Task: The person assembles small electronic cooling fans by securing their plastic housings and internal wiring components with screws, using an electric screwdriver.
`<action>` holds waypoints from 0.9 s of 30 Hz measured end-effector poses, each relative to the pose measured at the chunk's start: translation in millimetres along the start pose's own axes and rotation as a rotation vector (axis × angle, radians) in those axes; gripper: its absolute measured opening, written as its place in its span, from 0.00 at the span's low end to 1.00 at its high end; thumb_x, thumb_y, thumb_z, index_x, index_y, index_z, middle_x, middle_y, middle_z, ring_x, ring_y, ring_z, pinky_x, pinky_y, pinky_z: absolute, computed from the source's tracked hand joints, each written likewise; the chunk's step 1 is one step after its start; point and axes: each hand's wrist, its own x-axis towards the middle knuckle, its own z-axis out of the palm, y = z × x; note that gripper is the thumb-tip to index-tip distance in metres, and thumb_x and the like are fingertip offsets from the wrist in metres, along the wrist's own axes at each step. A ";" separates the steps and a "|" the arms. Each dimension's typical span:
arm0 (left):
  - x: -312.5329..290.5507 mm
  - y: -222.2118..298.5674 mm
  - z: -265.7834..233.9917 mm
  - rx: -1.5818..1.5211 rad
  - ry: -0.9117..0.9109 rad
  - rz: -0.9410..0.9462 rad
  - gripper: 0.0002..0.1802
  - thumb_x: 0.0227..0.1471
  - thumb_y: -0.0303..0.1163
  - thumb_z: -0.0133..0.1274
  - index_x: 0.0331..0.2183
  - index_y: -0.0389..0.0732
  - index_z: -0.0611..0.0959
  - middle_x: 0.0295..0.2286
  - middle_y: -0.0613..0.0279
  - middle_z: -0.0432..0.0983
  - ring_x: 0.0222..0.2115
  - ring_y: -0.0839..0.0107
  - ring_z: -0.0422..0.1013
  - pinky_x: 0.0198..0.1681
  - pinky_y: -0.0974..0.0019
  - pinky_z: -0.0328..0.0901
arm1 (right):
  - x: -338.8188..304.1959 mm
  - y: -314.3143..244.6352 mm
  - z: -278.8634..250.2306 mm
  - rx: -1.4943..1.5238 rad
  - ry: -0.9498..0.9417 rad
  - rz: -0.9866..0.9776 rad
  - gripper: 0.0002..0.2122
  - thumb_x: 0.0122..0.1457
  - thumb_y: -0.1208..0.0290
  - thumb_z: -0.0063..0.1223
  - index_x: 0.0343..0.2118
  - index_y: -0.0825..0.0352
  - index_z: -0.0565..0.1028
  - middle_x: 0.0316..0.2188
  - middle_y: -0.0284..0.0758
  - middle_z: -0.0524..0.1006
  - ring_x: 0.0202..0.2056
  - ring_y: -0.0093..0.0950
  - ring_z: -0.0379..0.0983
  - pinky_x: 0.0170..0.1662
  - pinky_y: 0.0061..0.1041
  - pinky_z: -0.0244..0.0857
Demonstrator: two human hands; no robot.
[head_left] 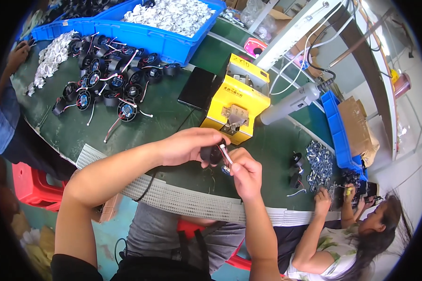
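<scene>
My left hand (185, 144) is closed round a small black round motor housing (211, 154), held above the near part of the green bench. Beside it, my right hand (246, 172) pinches a thin lead (226, 155) with a small white plug at its upper end, next to the housing. A bit of blue shows under the right fingertips; what it is I cannot make out. Just beyond both hands stands a yellow machine (237, 100) with a metal fixture on its front. At the left lies a heap of black round housings (110, 79) with blue circuit boards and wire leads.
Blue bins (173, 44) of white parts stand behind the heap. Near the yellow machine are a black flat device (198, 88) and a grey cylindrical tool (290, 103) on a cable. White perforated edging (187, 199) lines the bench front. Co-workers sit at right, by small boards (320, 164), and at left.
</scene>
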 end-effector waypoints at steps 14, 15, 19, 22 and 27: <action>7.7 -18.7 8.8 0.230 0.092 0.006 0.27 0.67 0.50 0.33 0.52 0.39 0.73 0.37 0.63 0.74 0.36 0.77 0.71 0.37 0.72 0.72 | 0.6 -4.7 31.9 -0.688 0.208 -0.074 0.06 0.52 0.78 0.61 0.31 0.70 0.75 0.24 0.34 0.72 0.26 0.24 0.70 0.30 0.22 0.65; 6.8 -18.2 8.2 0.249 0.113 0.042 0.27 0.67 0.49 0.33 0.52 0.38 0.74 0.37 0.63 0.74 0.37 0.77 0.71 0.38 0.71 0.72 | 0.4 -7.8 33.6 -0.630 0.259 -0.005 0.12 0.50 0.78 0.64 0.37 0.69 0.75 0.27 0.34 0.72 0.28 0.23 0.71 0.32 0.21 0.66; 2.6 -5.9 13.4 0.257 0.256 0.087 0.25 0.67 0.47 0.34 0.50 0.38 0.76 0.39 0.63 0.75 0.38 0.78 0.70 0.46 0.70 0.65 | 3.4 -16.1 21.1 -0.851 0.191 -0.280 0.17 0.45 0.80 0.67 0.40 0.69 0.75 0.33 0.37 0.75 0.35 0.26 0.73 0.36 0.23 0.68; 4.2 -10.5 9.8 0.224 0.230 0.122 0.24 0.67 0.46 0.34 0.50 0.38 0.76 0.39 0.64 0.74 0.39 0.79 0.69 0.47 0.71 0.64 | -0.4 -14.9 19.7 -0.667 0.227 -0.181 0.13 0.51 0.81 0.63 0.40 0.72 0.75 0.30 0.39 0.78 0.24 0.23 0.74 0.24 0.19 0.66; 8.0 -22.0 15.3 0.149 0.170 0.169 0.22 0.67 0.45 0.35 0.52 0.43 0.74 0.41 0.68 0.73 0.42 0.81 0.67 0.46 0.71 0.63 | -5.9 -6.3 19.2 -0.095 0.292 0.184 0.09 0.59 0.79 0.55 0.42 0.75 0.75 0.31 0.41 0.79 0.19 0.22 0.73 0.17 0.17 0.66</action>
